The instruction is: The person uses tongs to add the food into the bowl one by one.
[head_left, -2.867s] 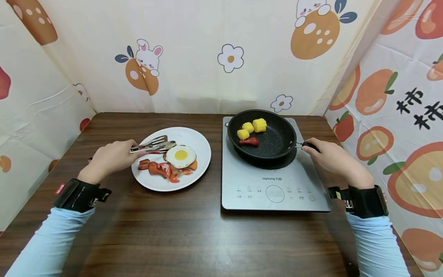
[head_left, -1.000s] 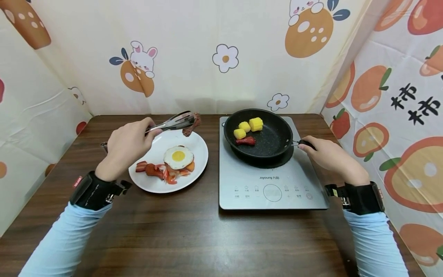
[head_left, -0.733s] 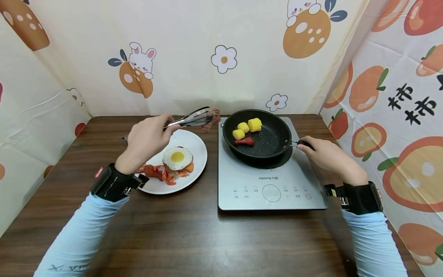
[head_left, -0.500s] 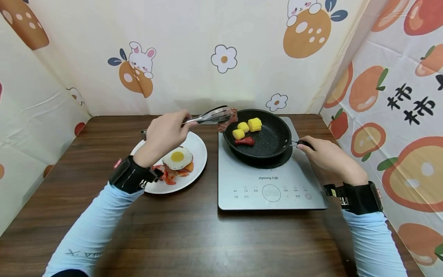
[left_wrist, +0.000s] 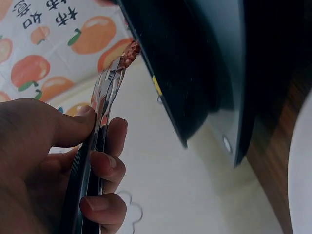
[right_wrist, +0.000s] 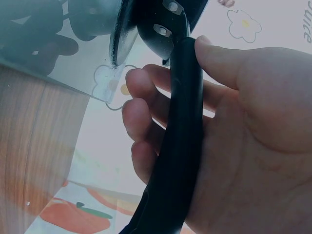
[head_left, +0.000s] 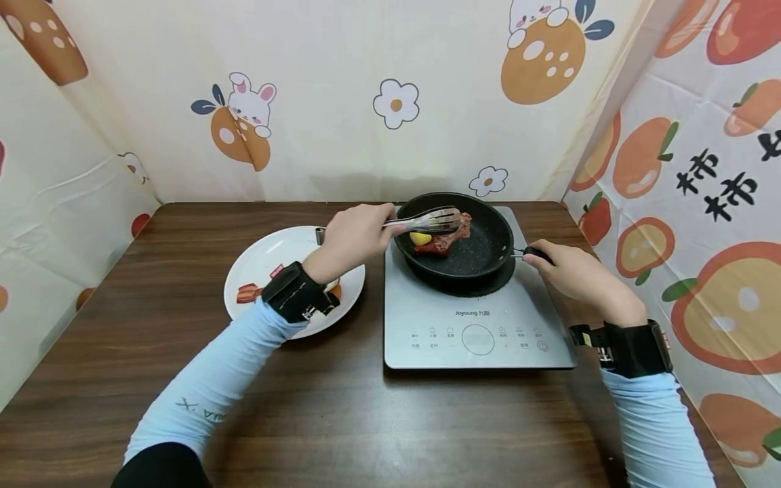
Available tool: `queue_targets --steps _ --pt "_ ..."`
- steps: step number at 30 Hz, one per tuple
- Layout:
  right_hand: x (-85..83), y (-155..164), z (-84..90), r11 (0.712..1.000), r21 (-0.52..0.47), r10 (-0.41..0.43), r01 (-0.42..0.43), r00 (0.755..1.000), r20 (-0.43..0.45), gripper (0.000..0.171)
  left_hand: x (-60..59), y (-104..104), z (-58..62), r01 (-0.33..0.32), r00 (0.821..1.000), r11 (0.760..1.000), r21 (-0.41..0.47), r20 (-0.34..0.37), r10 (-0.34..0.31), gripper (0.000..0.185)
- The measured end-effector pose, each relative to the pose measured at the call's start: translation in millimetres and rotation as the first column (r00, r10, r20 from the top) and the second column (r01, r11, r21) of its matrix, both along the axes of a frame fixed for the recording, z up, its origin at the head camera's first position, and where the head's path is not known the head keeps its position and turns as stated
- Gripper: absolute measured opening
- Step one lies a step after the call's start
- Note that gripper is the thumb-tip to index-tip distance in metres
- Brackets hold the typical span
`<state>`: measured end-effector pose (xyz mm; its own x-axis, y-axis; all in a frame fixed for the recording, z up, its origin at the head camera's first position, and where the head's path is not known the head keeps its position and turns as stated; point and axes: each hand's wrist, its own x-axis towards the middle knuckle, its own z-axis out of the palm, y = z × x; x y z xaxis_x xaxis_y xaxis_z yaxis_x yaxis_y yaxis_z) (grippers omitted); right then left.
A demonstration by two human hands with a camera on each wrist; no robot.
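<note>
My left hand (head_left: 354, 238) grips metal tongs (head_left: 421, 221) reaching over the black frying pan (head_left: 488, 247). Between the tongs' ends is a reddish-brown piece of meat (head_left: 459, 232), above the pan's inside; the left wrist view shows the meat (left_wrist: 130, 53) at the tongs' tips. A yellow corn piece (head_left: 420, 238) shows below the tongs, and the other corn pieces are hidden. Something dark red beside it, partly covered by the meat, lies where the small drumstick was. On the right, my right hand (head_left: 579, 279) holds the pan's handle (right_wrist: 184, 97), fingers curled round it.
The pan stands on a silver induction cooker (head_left: 421, 298). To its left a white plate (head_left: 253, 261) bears bacon (head_left: 247, 293) and other food, mostly hidden by my left wrist. Printed cloth walls (head_left: 342, 149) border the wooden table (head_left: 342, 407) at the back and sides.
The left hand has lifted the meat off the plate with the tongs and carried it right, over the pan. The right hand has kept its hold on the handle.
</note>
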<state>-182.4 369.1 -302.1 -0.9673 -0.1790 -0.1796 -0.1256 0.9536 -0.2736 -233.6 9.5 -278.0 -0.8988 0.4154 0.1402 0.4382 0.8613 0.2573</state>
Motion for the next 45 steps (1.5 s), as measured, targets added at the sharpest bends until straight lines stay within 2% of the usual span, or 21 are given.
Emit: queue_targets --steps 9,15,19,21,37,45 --pt "-1.4 -0.5 -1.6 1.000 0.002 -0.010 0.010 1.000 0.002 0.053 -11.6 27.6 -11.7 0.027 0.998 1.000 -0.009 0.054 -0.026 0.032" --pt "-1.9 0.1 -2.0 1.000 0.000 -0.012 0.012 1.000 -0.003 0.052 -11.2 33.4 -18.0 0.037 0.999 0.995 -0.091 0.024 -0.035 0.035" --pt "-2.0 -0.2 -2.6 1.000 0.001 -0.004 0.004 1.000 -0.010 0.050 -6.6 32.6 -15.5 0.042 0.999 0.986 -0.164 -0.021 -0.046 0.037" --pt "-1.9 -0.5 -3.0 1.000 0.003 -0.003 0.003 1.000 -0.011 0.049 -5.0 32.0 -14.5 0.042 0.999 0.983 -0.180 -0.022 -0.046 0.036" --pt "2.9 -2.7 -1.9 1.000 -0.005 -0.007 0.007 1.000 -0.003 0.050 -0.9 19.0 -14.9 0.047 0.999 0.983 -0.178 0.010 -0.046 0.040" --pt "5.7 -4.4 -1.0 1.000 -0.002 -0.015 0.015 1.000 0.004 0.050 4.3 8.0 -10.3 0.057 0.998 0.981 -0.183 0.007 -0.057 0.046"
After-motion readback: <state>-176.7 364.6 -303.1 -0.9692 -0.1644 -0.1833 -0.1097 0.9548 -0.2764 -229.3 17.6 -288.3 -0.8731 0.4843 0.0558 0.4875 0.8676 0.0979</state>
